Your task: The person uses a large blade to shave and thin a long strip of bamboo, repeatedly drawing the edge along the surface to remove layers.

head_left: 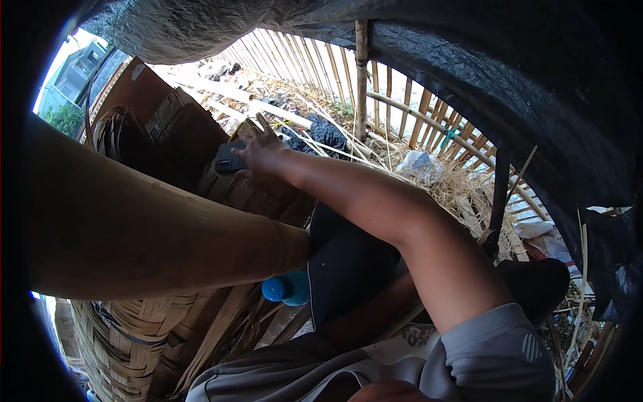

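My right arm reaches across to the upper left, bare below a grey short sleeve. At its end my right hand (262, 153) has its thumb and fingers on the edge of a dark smartphone (226, 159), whose camera side shows. The phone is beside brown woven bamboo work (251, 193). A thick bamboo pole (167, 228) runs in from the left, close in front of me, and covers part of what lies behind it. I cannot see my left hand.
A blue-capped bottle (284, 288) is under the pole's end. Woven bamboo baskets (124, 348) stand at the lower left. Beyond are bamboo strips, shavings (462, 191) and a slatted bamboo fence (402, 110). Dark plastic sheeting (482, 74) hangs overhead and at the right.
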`<state>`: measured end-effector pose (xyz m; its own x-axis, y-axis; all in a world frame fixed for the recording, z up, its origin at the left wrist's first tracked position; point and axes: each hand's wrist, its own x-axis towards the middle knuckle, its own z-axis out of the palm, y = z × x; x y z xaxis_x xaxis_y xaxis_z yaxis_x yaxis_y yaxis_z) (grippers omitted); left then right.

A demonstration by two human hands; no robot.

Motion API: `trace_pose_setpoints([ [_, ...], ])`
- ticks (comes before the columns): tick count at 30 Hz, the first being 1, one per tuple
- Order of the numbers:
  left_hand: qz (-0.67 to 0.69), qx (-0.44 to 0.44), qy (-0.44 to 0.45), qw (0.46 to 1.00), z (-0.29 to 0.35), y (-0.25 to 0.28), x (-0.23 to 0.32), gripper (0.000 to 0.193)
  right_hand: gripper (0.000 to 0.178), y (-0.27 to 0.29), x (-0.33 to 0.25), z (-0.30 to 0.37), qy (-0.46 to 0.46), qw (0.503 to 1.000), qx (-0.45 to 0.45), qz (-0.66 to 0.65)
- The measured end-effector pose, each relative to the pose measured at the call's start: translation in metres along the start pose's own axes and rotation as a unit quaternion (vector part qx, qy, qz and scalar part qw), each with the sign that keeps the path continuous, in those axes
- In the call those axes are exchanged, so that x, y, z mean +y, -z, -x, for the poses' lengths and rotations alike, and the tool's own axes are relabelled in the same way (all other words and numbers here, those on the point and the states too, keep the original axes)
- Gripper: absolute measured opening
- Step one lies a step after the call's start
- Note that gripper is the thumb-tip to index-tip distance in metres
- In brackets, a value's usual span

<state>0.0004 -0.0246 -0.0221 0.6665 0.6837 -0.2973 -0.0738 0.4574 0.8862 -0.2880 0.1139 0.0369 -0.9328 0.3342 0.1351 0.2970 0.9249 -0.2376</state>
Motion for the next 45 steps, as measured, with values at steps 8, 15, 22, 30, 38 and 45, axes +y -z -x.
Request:
trace_pose_setpoints([
  [8, 0.128, -0.033, -0.021, 0.991, 0.001, 0.005, 0.001, 0.062, 0.081, 0.117, 0.034, 0.107, -0.048, 0.999, -0.016, -0.019],
  [15, 0.158, -0.039, -0.066, 0.984, 0.008, 0.011, 0.02, 0.048, 0.052, 0.203, 0.123, 0.341, -0.41, 0.89, 0.196, 0.043],
  [22, 0.131, 0.023, -0.023, 0.991, 0.011, 0.011, 0.053, 0.048, 0.103, 0.147, 0.09, 0.47, -0.483, 0.736, -0.177, -0.44],
  [30, 0.07, 0.111, 0.035, 0.991, -0.006, 0.033, 0.033, 0.043, 0.055, 0.096, 0.077, 0.461, -0.46, 0.672, -0.051, -0.578],
  [38, 0.207, 0.107, 0.073, 0.97, -0.021, 0.033, 0.024, 0.051, 0.034, 0.081, 0.151, 0.49, -0.532, 0.657, -0.017, -0.533],
  [45, 0.251, 0.1, 0.035, 0.962, -0.025, 0.018, 0.02, 0.048, 0.031, 0.082, 0.178, 0.505, -0.516, 0.779, -0.025, -0.356],
])
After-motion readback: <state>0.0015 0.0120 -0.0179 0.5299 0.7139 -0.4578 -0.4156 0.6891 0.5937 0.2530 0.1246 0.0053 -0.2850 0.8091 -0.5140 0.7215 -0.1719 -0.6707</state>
